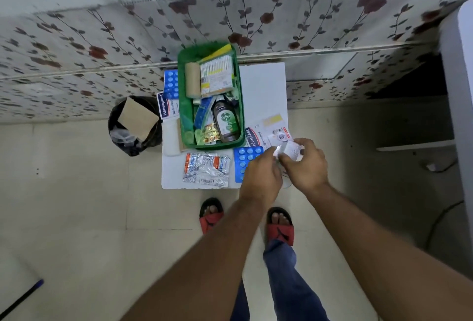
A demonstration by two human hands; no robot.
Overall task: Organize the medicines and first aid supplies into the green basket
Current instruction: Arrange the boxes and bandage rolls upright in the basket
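The green basket (pixel 184 105) stands on a small white table (pixel 263 90) and holds a Dettol bottle (pixel 226 121), a beige bandage roll (pixel 192 80), a cotton swab pack (pixel 217 75) and pill strips. My left hand (pixel 261 174) and my right hand (pixel 307 164) meet over the table's near right corner. Both pinch a small white packet (pixel 290 150). A blue blister pack (pixel 243 162) lies partly under my left hand. Silver pill strips (pixel 206 171) lie at the front. Hansaplast boxes sit to the right (pixel 253 136) and left (pixel 166 107) of the basket.
A second blue blister pack (pixel 171 82) and a white gauze roll (pixel 171 139) lie left of the basket. A black bin (pixel 134 126) with cardboard stands on the floor at the left. A floral wall runs behind. My sandalled feet (pixel 211 215) stand before the table.
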